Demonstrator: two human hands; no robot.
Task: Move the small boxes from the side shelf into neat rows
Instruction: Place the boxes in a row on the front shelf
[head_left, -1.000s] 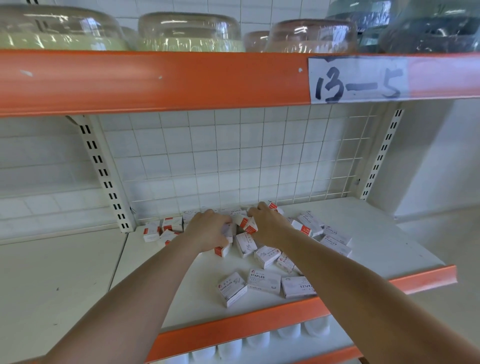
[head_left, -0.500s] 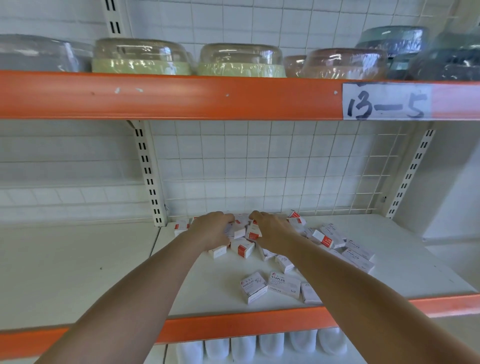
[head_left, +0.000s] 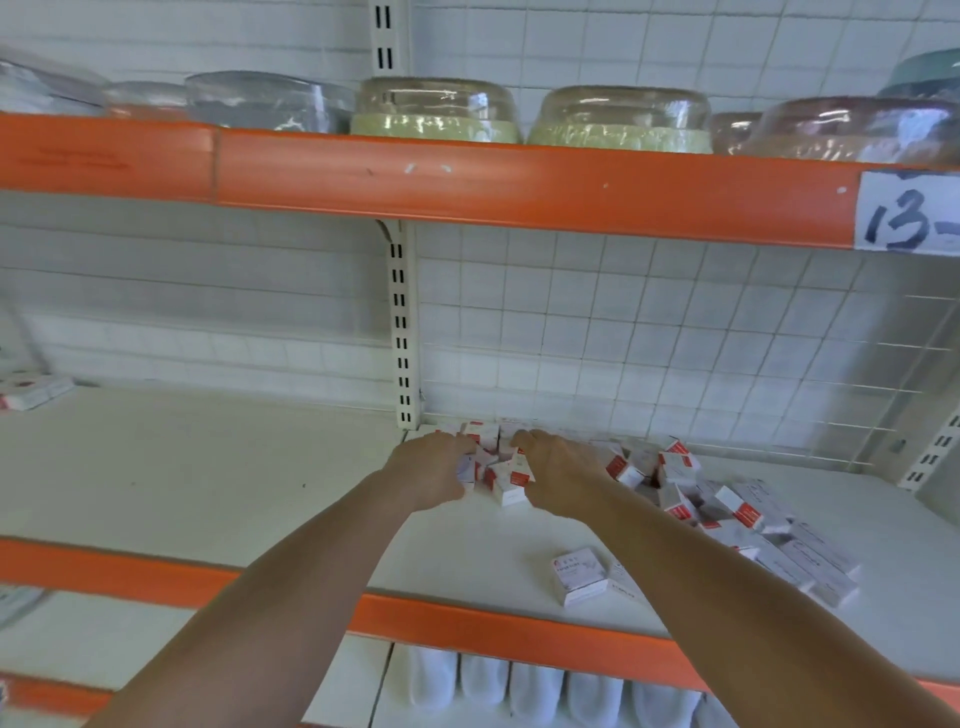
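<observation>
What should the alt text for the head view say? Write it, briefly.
Two bare hands, left hand and right hand, gather a cluster of small red-and-white boxes at the back of a white shelf. More boxes lie scattered to the right; wrapped bowls sit above.

I see open shelf (head_left: 208, 467) surface left of the upright post (head_left: 401, 322), room to pass there. Rt side is cluttered: small boxes (head_left: 675, 467) piled from back corner out toward the front edge, w/ one loose box (head_left: 579, 576) near the front lip. Wire grid (head_left: 675, 338) closes off the back. Orange beam (head_left: 467, 182) overhead caps headroom; approach is from the front only.
</observation>
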